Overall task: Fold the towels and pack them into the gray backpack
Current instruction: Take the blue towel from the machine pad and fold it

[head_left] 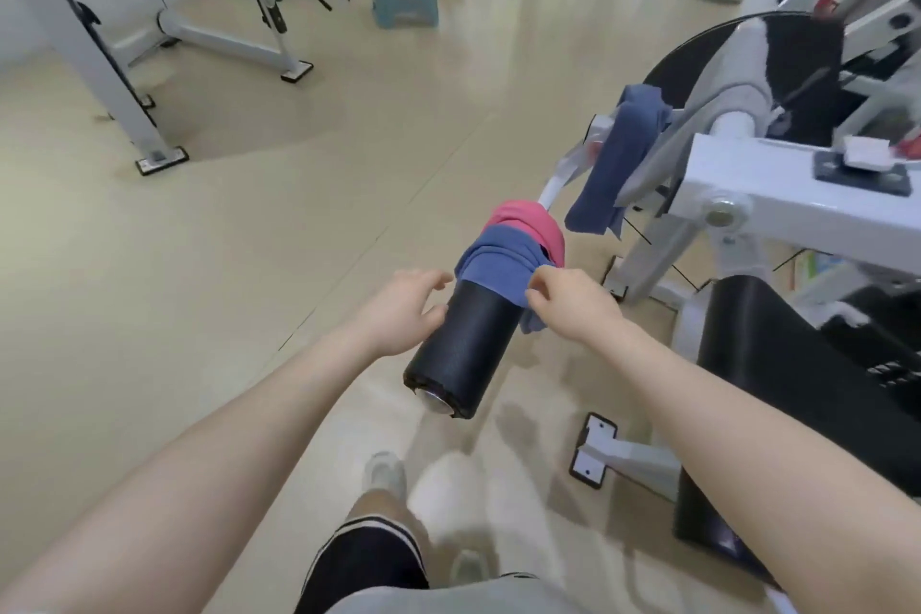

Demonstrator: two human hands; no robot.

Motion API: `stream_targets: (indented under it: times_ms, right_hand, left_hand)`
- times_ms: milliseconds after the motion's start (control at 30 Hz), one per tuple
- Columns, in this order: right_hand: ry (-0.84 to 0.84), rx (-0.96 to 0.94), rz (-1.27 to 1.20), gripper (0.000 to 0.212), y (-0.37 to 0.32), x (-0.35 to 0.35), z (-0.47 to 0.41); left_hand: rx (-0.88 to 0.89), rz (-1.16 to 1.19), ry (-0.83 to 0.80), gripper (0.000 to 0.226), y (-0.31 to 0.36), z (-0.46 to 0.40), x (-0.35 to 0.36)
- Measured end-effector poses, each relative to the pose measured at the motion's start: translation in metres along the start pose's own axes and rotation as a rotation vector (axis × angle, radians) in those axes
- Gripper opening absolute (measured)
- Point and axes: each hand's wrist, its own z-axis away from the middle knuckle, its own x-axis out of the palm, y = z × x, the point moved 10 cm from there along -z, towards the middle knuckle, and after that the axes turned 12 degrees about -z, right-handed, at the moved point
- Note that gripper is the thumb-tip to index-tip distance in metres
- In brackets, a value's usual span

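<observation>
**Hands at towel-draped roller**

My left hand (403, 309) is spread, fingers loosely bent, touching the black padded foam roller (463, 349). My right hand (573, 309) pinches the crumpled blue cloth towel (498, 264) draped over the roller's far end. Just behind it lies a pink towel (531, 222). Farther along the white machine frame (777, 185) hangs a second blue towel (618, 160). Open beige floor (224, 264) lies left.

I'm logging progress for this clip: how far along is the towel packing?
Nothing looks done: no folded towel or gray backpack is in view. In hand: the right hand pinches the blue towel draped on the black roller; the left hand reaches in. Left: the pink towel and second blue towel.
</observation>
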Motion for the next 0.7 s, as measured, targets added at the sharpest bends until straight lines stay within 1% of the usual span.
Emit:
stream_targets:
  times_ms: [100, 200, 300, 333, 400, 467, 567, 600, 633, 667, 700]
  right_hand:
    - [0.029, 0.074, -0.084, 0.024, 0.013, 0.003, -0.057]
    - [0.004, 0.147, -0.148, 0.028, 0.029, 0.022, -0.112]
    - [-0.075, 0.241, -0.206, 0.046, 0.042, 0.058, -0.164]
    - [-0.094, 0.259, -0.207, 0.049, 0.043, 0.070, -0.180]
    - [-0.149, 0.295, -0.151, 0.048, 0.046, 0.098, -0.205]
    - [-0.201, 0.328, -0.030, 0.046, 0.054, 0.122, -0.223]
    - [-0.222, 0.472, 0.033, 0.061, 0.080, 0.145, -0.229]
    - [-0.224, 0.502, 0.055, 0.063, 0.086, 0.150, -0.227]
    - [-0.207, 0.500, 0.097, 0.061, 0.089, 0.154, -0.229]
    - [-0.147, 0.453, 0.153, 0.057, 0.088, 0.153, -0.232]
    - [-0.126, 0.395, 0.202, 0.052, 0.087, 0.156, -0.235]
  left_hand:
    - [0.066, -0.015, -0.052, 0.043, -0.011, -0.062, -0.003]
    - [0.144, -0.047, -0.112, 0.040, -0.022, -0.125, -0.005]
    - [0.218, -0.091, -0.207, 0.037, -0.035, -0.190, -0.001]
    - [0.232, -0.097, -0.237, 0.036, -0.041, -0.211, 0.001]
    - [0.259, -0.115, -0.295, 0.035, -0.052, -0.246, 0.010]
    - [0.283, -0.126, -0.345, 0.033, -0.063, -0.274, 0.024]
    - [0.309, -0.098, -0.413, 0.032, -0.077, -0.301, 0.048]
    - [0.320, -0.080, -0.431, 0.032, -0.078, -0.305, 0.056]
    - [0.334, -0.069, -0.454, 0.033, -0.080, -0.311, 0.066]
    - [0.353, -0.064, -0.475, 0.033, -0.080, -0.315, 0.074]
    - [0.372, -0.059, -0.491, 0.033, -0.080, -0.318, 0.083]
